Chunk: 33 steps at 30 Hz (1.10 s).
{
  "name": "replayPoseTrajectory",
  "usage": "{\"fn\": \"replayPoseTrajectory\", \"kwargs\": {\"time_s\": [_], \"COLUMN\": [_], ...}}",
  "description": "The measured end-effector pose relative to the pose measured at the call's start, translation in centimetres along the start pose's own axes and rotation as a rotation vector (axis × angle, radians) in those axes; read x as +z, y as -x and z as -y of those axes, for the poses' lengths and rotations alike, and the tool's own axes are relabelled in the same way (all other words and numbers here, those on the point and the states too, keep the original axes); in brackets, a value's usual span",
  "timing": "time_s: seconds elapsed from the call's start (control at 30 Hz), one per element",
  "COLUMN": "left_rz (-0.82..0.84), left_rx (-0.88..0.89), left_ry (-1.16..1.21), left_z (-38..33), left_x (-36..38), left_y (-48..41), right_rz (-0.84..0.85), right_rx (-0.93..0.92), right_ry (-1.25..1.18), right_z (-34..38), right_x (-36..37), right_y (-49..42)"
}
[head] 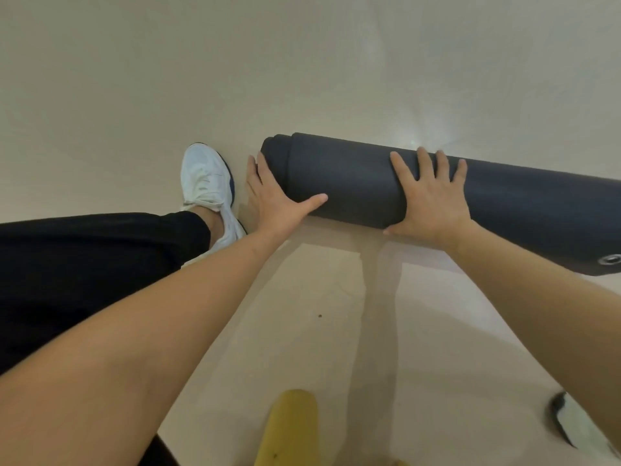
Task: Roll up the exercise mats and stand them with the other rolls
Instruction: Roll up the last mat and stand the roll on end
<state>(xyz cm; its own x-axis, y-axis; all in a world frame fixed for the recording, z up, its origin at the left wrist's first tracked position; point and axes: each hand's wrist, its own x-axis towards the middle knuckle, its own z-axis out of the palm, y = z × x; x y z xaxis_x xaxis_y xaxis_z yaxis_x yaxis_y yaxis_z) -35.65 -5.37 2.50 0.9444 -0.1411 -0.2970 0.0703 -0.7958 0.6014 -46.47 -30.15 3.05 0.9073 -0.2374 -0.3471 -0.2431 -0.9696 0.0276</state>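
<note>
Lying on the floor (302, 79), one rolled mat (353, 183), long axis left-right. Left hand (279, 196) flat against its left end; right hand (431, 196) spread open on top, neither gripping.

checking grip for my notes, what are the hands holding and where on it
Both hold the rolled dark mat: the left hand cups its near-left end, the right hand lies flat on its middle.

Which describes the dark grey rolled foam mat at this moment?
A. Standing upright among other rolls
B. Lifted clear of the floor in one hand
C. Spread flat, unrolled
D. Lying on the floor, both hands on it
D: the dark grey rolled foam mat lies on the beige floor, with the left hand at its end and the right hand spread over its top.
</note>
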Motion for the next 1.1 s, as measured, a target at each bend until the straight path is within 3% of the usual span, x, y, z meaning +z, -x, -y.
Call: {"fn": "replayPoseTrajectory", "kwargs": {"time_s": [0.33,0.5,0.9,1.1], "left_rz": [0.081,0.090,-0.190,-0.299], "left_rx": [-0.153,-0.147,0.249,0.562], "left_ry": [0.250,0.213,0.128,0.081], "left_z": [2.0,1.3,-14.4,-19.7], "left_x": [-0.4,-1.9,-11.9,-18.9], "left_y": [-3.3,-3.1,3.9,9.8], "right_rz": [0.025,0.008,-0.172,-0.300], "right_rx": [-0.020,0.012,0.123,0.165], "right_ry": [0.001,-0.047,-0.409,-0.656], "right_z": [-0.5,-0.1,-3.6,-1.5], "right_x": [-1.4,-1.7,-11.6,-15.7], "right_y": [-1.5,-0.3,7.3,12.6]}}
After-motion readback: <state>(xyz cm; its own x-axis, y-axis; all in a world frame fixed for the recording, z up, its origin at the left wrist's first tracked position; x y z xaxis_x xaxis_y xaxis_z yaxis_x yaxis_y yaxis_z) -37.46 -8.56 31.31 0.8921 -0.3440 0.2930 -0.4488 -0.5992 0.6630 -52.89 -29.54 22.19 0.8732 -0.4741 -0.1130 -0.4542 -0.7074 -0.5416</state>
